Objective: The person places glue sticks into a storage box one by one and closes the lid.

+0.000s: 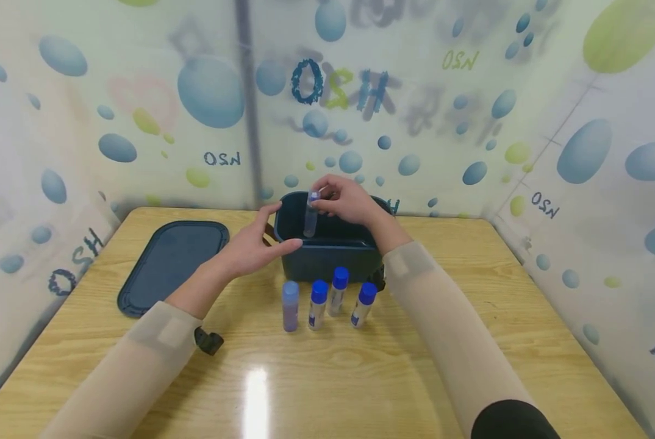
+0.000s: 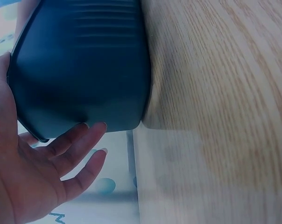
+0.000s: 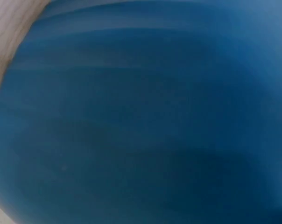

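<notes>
A dark blue plastic bin point(image 1: 333, 262) stands near the back of the table. My left hand point(image 1: 250, 247) holds its left end, thumb along the front rim and index finger at the far corner. In the left wrist view, slightly bent fingers point(image 2: 80, 144) touch the bin's end wall. My right hand point(image 1: 346, 198) reaches over the bin and pinches a pale bluish glue stick point(image 1: 310, 221) by its top, upright inside the opening. In front of the bin stand a purple-tinted glue stick point(image 1: 290, 308) and white glue sticks point(image 1: 317, 308) with blue caps.
A dark flat lid point(image 1: 174, 262) lies on the wooden table point(image 1: 316, 390) to the left of the bin. A patterned curtain point(image 1: 443, 122) hangs close behind the table and along both sides. The right wrist view is filled by the bin's blue wall point(image 3: 141, 116).
</notes>
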A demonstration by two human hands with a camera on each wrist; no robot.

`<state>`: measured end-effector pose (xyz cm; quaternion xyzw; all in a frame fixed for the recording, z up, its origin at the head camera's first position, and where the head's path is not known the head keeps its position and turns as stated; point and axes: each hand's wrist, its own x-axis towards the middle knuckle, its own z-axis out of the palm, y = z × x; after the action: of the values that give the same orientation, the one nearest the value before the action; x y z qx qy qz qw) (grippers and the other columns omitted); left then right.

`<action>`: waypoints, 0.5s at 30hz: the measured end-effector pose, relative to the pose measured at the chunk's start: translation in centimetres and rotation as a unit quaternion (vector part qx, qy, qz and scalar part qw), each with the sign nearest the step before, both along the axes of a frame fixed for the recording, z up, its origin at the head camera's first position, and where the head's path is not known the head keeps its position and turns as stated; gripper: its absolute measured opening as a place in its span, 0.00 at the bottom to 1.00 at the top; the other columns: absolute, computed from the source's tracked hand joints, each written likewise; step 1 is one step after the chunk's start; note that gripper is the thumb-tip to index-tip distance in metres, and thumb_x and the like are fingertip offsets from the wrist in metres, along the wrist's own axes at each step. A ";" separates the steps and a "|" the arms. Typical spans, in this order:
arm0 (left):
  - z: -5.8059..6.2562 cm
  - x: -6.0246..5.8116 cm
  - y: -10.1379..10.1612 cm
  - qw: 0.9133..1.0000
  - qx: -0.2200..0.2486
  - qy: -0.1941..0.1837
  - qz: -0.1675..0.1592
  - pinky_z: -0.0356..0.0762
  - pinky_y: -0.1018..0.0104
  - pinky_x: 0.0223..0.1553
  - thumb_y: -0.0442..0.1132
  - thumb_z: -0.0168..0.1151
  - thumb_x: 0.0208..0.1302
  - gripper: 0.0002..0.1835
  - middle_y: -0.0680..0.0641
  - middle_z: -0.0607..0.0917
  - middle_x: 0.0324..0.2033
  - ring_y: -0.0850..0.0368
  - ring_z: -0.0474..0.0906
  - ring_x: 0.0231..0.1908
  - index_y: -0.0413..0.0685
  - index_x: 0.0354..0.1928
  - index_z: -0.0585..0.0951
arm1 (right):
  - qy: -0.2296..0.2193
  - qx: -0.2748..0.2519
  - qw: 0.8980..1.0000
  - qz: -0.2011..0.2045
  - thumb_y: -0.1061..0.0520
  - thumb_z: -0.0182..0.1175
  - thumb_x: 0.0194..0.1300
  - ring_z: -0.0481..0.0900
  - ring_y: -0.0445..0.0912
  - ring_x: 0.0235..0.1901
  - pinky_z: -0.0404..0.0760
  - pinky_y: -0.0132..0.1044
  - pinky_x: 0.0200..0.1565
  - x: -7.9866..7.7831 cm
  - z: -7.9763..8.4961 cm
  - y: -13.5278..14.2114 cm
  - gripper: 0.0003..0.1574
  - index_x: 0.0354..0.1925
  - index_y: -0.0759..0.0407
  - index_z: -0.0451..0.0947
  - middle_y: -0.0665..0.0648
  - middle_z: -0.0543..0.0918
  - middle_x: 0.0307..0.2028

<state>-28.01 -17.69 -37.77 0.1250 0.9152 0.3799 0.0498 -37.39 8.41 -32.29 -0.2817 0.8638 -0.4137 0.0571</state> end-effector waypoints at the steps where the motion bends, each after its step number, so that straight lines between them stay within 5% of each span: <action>1: 0.0 0.0 0.1 1.000 0.000 0.000 -0.001 0.88 0.49 0.52 0.80 0.62 0.68 0.61 0.39 0.83 0.62 0.42 0.87 0.56 0.65 0.90 0.44 | 0.000 0.001 1.000 0.000 0.53 0.69 0.79 0.90 0.59 0.48 0.89 0.51 0.52 0.0 -0.2 0.1 0.17 0.61 0.53 0.81 0.61 0.90 0.53; 15: 0.2 0.4 0.3 1.000 0.000 -0.010 0.000 0.86 0.50 0.52 0.79 0.61 0.70 0.60 0.38 0.82 0.62 0.43 0.86 0.54 0.65 0.90 0.43 | 0.005 0.022 0.999 0.027 0.56 0.67 0.80 0.90 0.54 0.45 0.89 0.44 0.49 -0.6 -2.2 0.0 0.14 0.59 0.56 0.82 0.61 0.91 0.52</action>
<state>-27.60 -17.42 -37.60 0.1215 0.9145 0.3814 0.0585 -37.99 8.43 -34.46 -0.3053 0.8651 -0.3917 0.0697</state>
